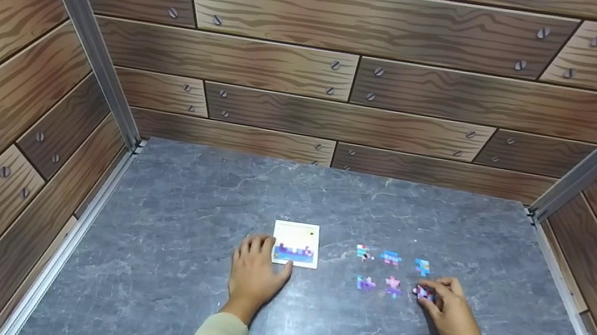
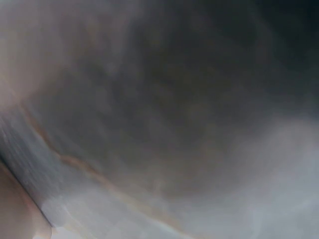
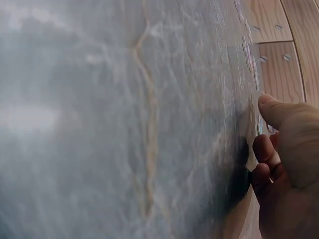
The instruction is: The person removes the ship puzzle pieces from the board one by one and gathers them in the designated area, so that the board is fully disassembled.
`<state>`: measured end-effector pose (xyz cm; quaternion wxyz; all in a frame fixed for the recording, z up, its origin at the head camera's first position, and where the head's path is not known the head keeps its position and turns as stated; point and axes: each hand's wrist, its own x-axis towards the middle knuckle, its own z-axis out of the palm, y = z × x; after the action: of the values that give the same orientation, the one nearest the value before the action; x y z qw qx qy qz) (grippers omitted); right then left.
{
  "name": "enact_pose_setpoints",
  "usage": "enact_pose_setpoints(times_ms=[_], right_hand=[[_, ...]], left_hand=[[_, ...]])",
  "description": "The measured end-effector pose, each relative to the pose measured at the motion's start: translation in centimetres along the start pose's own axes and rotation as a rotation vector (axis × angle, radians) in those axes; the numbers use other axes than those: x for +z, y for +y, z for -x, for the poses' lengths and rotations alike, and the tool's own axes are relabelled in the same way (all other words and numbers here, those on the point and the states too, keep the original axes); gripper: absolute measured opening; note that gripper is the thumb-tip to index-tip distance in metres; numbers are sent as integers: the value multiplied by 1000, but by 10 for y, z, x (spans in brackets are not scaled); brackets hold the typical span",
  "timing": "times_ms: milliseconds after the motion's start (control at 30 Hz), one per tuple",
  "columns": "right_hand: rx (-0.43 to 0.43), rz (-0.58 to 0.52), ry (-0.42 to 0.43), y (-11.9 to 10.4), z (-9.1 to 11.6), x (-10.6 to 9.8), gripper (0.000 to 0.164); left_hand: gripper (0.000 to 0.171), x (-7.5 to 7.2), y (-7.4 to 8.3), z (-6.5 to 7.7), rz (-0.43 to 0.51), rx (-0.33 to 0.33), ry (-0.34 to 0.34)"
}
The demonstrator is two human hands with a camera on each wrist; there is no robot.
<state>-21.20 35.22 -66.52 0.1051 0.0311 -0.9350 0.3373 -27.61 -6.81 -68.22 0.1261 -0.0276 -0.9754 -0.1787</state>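
A white-framed puzzle board lies on the grey table, with a purple and blue picture along its lower part. My left hand rests at its lower left, fingers extended and the thumb by the bottom edge. To the right, my right hand pinches a pink and purple jigsaw piece between thumb and fingers, low over the table. In the right wrist view the thumb and fingertips are seen from the side; the piece is hardly visible there. The left wrist view is blurred and shows mostly tabletop.
Several other jigsaw pieces lie in two rows between the hands: one multicoloured, a blue-pink one, a blue one, a purple one and a pink one. Wood-patterned walls enclose the table.
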Motion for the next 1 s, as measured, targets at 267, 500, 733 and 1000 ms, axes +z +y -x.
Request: enact_pose_setpoints(times_ms=[267, 500, 733, 1000], right_hand=[[38, 67, -72, 0, -3, -1, 32], [66, 69, -96, 0, -3, -3, 34], [74, 50, -107, 0, -3, -5, 40], [-6, 89, -25, 0, 0, -3, 31]], left_hand=[[66, -1, 1, 1, 8, -8, -10], [67, -2, 1, 0, 14, -2, -12], [67, -1, 1, 0, 22, -6, -17], [67, -1, 2, 0, -4, -10, -16]])
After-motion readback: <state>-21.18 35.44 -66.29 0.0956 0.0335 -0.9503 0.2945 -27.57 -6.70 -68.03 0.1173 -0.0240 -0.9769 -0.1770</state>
